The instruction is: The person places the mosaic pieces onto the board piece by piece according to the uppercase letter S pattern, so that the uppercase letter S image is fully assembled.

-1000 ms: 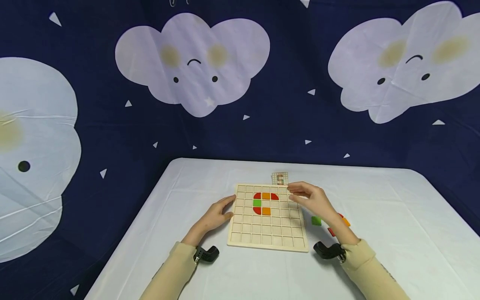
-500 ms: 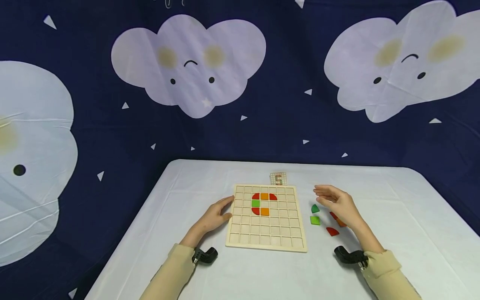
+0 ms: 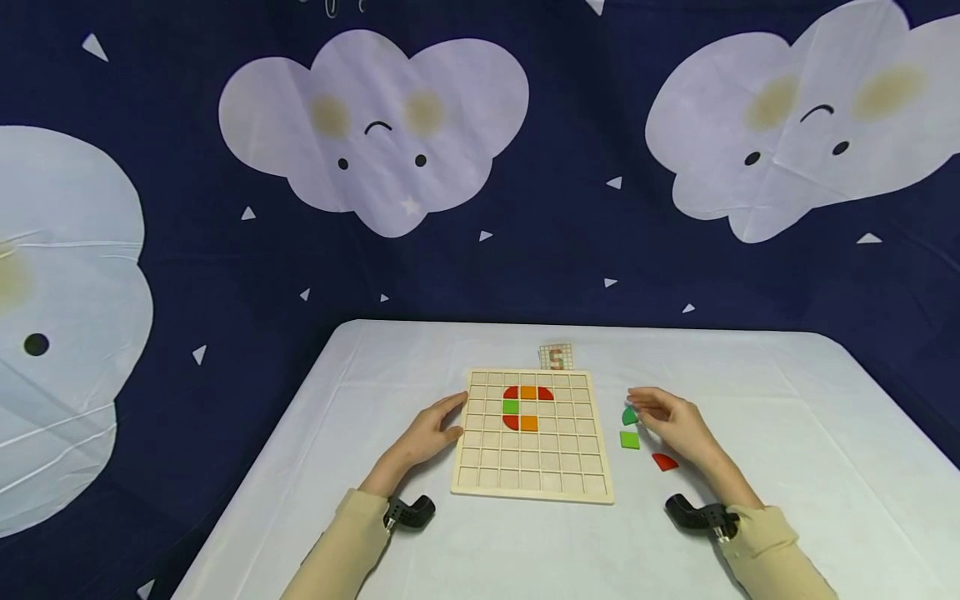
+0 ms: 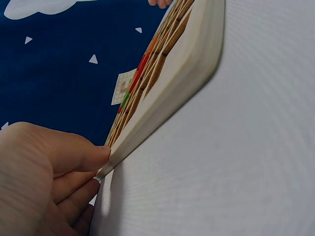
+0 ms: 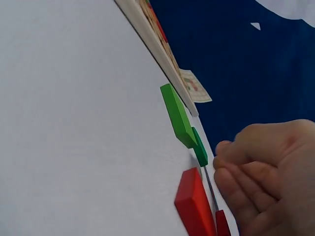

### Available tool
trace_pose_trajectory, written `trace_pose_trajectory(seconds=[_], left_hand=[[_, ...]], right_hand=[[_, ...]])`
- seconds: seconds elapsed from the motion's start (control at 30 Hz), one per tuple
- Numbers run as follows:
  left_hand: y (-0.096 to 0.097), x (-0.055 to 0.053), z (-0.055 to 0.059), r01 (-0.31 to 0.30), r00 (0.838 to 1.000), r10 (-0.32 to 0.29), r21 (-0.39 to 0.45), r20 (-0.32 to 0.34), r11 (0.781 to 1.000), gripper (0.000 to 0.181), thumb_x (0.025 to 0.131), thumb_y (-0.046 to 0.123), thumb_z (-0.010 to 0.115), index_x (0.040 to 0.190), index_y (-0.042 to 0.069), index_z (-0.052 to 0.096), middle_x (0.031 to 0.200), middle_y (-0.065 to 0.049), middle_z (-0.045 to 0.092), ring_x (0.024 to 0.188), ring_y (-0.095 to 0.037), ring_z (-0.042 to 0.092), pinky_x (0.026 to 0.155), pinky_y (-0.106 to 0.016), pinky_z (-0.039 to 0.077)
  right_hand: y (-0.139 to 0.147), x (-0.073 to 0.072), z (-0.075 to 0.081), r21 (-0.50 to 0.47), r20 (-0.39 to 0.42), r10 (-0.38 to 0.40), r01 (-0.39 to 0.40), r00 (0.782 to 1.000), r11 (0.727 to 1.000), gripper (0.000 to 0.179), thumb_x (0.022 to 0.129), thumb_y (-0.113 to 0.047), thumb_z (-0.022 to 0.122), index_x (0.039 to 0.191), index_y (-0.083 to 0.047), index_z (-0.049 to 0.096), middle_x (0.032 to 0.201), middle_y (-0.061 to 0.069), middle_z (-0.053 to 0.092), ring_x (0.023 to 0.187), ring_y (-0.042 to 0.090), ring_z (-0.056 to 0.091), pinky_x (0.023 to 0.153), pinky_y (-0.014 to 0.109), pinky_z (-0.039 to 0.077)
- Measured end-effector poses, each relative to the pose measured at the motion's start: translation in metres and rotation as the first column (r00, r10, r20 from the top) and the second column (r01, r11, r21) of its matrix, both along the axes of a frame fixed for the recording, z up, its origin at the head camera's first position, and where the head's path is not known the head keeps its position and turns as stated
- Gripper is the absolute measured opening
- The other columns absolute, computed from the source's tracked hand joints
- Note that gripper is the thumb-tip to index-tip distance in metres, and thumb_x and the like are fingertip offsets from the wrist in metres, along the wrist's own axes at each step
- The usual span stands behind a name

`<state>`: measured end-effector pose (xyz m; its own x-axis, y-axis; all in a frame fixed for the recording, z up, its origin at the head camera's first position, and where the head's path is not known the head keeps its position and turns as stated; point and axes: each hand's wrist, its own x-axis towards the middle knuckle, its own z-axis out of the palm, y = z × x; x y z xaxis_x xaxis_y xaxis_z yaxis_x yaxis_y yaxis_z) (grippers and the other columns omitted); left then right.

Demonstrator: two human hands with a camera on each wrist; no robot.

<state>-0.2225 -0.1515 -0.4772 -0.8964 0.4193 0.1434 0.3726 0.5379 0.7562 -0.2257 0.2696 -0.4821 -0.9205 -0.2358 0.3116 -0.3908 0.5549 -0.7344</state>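
Observation:
A wooden grid board lies mid-table. Red, orange and green pieces, among them a light green square, sit in its upper cells. My left hand rests against the board's left edge, thumb and fingertips touching the rim, also in the left wrist view. My right hand hovers right of the board, fingers loosely bent, with no piece visible between them. Its fingertips are close to a dark green quarter-round piece. Nearby lie a loose light green square and a red quarter-round piece.
A small pattern card lies behind the board. In the right wrist view, a second red piece lies beside the nearer red one. White cloth covers the table, and a dark blue cloud-printed backdrop hangs behind.
My right hand has moved from the board's upper right corner rightward to the loose pieces, then lowered slightly. It now covers the orange piece seen earlier. My left hand stays at the board's edge.

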Motion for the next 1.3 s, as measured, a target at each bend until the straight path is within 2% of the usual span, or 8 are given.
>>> trace_pose_trajectory(seconds=[0.2, 0.27, 0.5, 0.77, 0.87, 1.03, 1.3], left_hand=[[0.0001, -0.0003, -0.001, -0.01, 1.0, 0.01, -0.008, -0.003, 1.0, 0.059, 0.088, 0.001, 0.06, 0.142, -0.004, 0.037, 0.145, -0.017, 0.038, 0.135, -0.031, 0.031, 0.111, -0.044, 0.025], [0.0002, -0.0003, -0.0016, -0.011, 1.0, 0.011, -0.005, -0.005, 1.0, 0.059, 0.088, 0.001, 0.06, 0.142, -0.004, 0.037, 0.145, -0.018, 0.038, 0.135, -0.031, 0.031, 0.111, -0.044, 0.025], [0.0007, -0.0001, -0.002, -0.009, 1.0, 0.01, 0.009, -0.018, 1.0, 0.058, 0.087, -0.001, 0.059, 0.141, -0.005, 0.037, 0.144, -0.019, 0.039, 0.134, -0.032, 0.032, 0.11, -0.044, 0.026], [0.001, 0.0002, -0.0004, -0.009, 1.0, 0.009, 0.014, -0.026, 1.0, 0.057, 0.087, -0.002, 0.059, 0.14, -0.005, 0.039, 0.143, -0.02, 0.039, 0.134, -0.033, 0.033, 0.11, -0.045, 0.027], [0.001, 0.0001, -0.0005, -0.009, 1.0, 0.009, 0.008, -0.027, 1.0, 0.057, 0.088, -0.001, 0.059, 0.14, -0.006, 0.038, 0.143, -0.02, 0.039, 0.134, -0.033, 0.033, 0.11, -0.045, 0.027], [0.001, -0.0008, -0.0009, -0.011, 0.999, 0.011, 0.004, -0.033, 1.0, 0.056, 0.087, -0.001, 0.059, 0.14, -0.006, 0.039, 0.143, -0.021, 0.04, 0.133, -0.033, 0.033, 0.11, -0.045, 0.027], [0.0005, -0.0006, -0.0014, -0.01, 0.999, 0.011, 0.01, -0.033, 1.0, 0.057, 0.087, -0.001, 0.059, 0.14, -0.006, 0.039, 0.143, -0.02, 0.04, 0.134, -0.033, 0.033, 0.11, -0.045, 0.026]], right_hand=[[-0.0024, 0.0018, -0.0054, 0.109, 0.016, -0.02, 0.018, 1.0, 0.994, 0.036, 0.086, 0.0, 0.063, 0.121, -0.005, 0.061, 0.112, 0.011, 0.066, 0.099, 0.029, 0.064, 0.082, 0.039, 0.053], [-0.0029, 0.0014, -0.0063, 0.136, 0.003, -0.022, 0.022, 1.0, 0.99, 0.035, 0.086, 0.001, 0.064, 0.12, -0.005, 0.062, 0.112, 0.011, 0.066, 0.1, 0.03, 0.063, 0.083, 0.043, 0.053], [-0.0044, -0.0008, -0.0073, 0.192, -0.056, -0.045, 0.055, 0.997, 0.98, 0.032, 0.082, 0.001, 0.068, 0.113, -0.005, 0.065, 0.106, 0.011, 0.068, 0.094, 0.03, 0.065, 0.08, 0.045, 0.053], [-0.0034, -0.0002, -0.0077, 0.214, -0.153, -0.128, 0.16, 0.98, 0.964, 0.032, 0.077, -0.01, 0.077, 0.105, -0.002, 0.063, 0.09, 0.01, 0.066, 0.082, 0.028, 0.063, 0.07, 0.044, 0.053], [-0.0027, 0.0003, -0.0086, 0.221, -0.132, -0.118, 0.145, 0.984, 0.964, 0.036, 0.079, -0.01, 0.074, 0.111, -0.001, 0.061, 0.098, 0.013, 0.065, 0.089, 0.031, 0.061, 0.074, 0.046, 0.052], [-0.0022, 0.0007, -0.0091, 0.23, -0.073, -0.055, 0.07, 0.996, 0.971, 0.042, 0.081, -0.003, 0.063, 0.122, -0.003, 0.059, 0.116, 0.016, 0.062, 0.106, 0.035, 0.056, 0.085, 0.05, 0.048], [-0.0022, 0.0012, -0.0099, 0.24, -0.124, -0.016, 0.046, 0.992, 0.97, 0.038, 0.083, -0.003, 0.069, 0.12, -0.006, 0.065, 0.116, 0.015, 0.063, 0.104, 0.036, 0.057, 0.083, 0.052, 0.048]])
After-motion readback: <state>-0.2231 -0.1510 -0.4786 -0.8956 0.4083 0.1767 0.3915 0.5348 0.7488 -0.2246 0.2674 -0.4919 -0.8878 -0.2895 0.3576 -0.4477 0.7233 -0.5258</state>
